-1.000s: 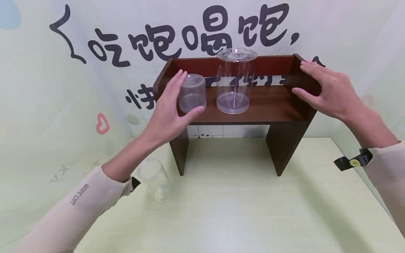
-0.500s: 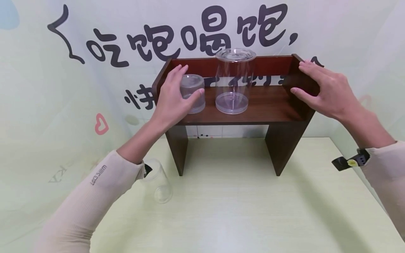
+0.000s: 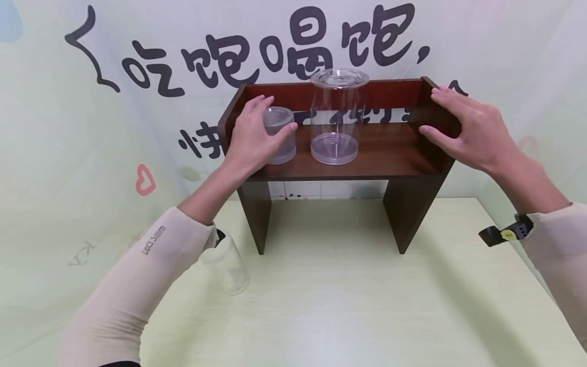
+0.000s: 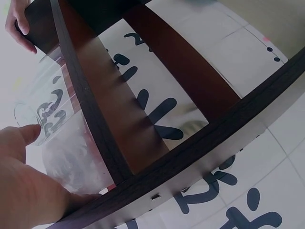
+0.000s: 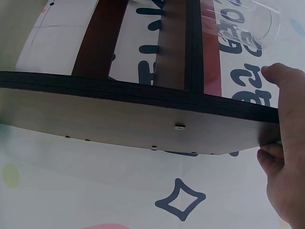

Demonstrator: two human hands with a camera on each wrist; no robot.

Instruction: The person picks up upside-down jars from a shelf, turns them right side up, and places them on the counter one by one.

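A dark brown wooden desk shelf (image 3: 394, 176) stands on a pale table. At its left end my left hand (image 3: 252, 137) reaches in beside a small clear jar (image 3: 286, 148), thumb across the front and fingers on the panel side. The fingers look fairly straight; the left wrist view hides their tips, and firm contact cannot be made out. A taller clear jar (image 3: 338, 114) stands to the right on the same board. My right hand (image 3: 477, 127) grips the right side panel (image 5: 181, 126), thumb inside and fingers outside, one visibly curled in the right wrist view.
Another clear jar (image 3: 235, 275) stands on the table (image 3: 321, 306) left of the shelf, partly behind my left sleeve (image 3: 183, 239). A printed curtain (image 3: 137, 127) with large dark characters hangs close behind. Below the shelf board is open space between the legs.
My left hand has shifted deeper beside the small jar, and its thumb has moved up. The jars and shelf keep their places, and the right hand keeps its grip on the panel.
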